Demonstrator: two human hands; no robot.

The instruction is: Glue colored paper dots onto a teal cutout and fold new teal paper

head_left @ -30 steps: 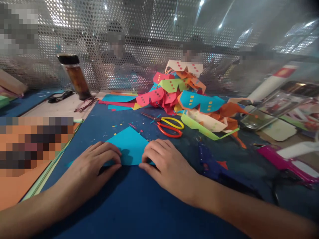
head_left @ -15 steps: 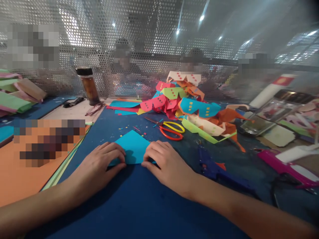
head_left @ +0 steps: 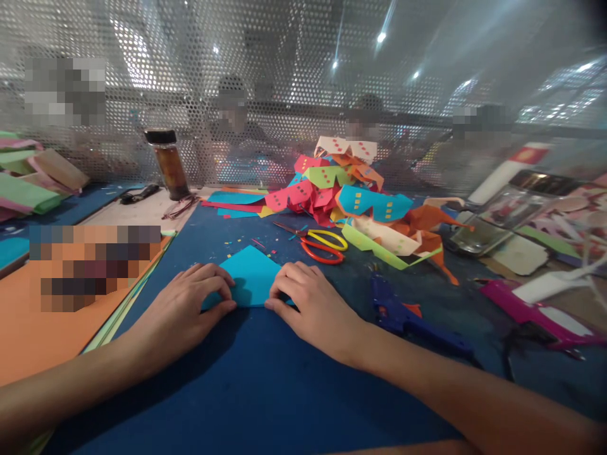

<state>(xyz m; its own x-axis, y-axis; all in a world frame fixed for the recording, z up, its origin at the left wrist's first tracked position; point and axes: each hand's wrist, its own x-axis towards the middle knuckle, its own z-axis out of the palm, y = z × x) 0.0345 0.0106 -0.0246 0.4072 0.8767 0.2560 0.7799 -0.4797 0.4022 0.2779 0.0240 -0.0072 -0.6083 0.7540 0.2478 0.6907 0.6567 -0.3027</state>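
A blue sheet of paper lies on the dark blue table, its pointed corner facing away from me and a straight edge towards me. My left hand pinches the left part of that near edge between thumb and curled fingers. On the other side my right hand grips the right part the same way. Both hands cover the paper's outer ends. Beyond the paper, scissors with one yellow and one red handle loop lie with tiny paper scraps around them.
Paper masks in several colours are heaped at the back. To the right lie a blue glue gun, a magenta tool and a clear jar. Orange paper is stacked left; a dark-lidded bottle stands behind. People show beyond the perforated screen.
Both hands stay on the near edge of the blue paper and have shifted only slightly. The view has turned a little, moving the things on the right leftward.
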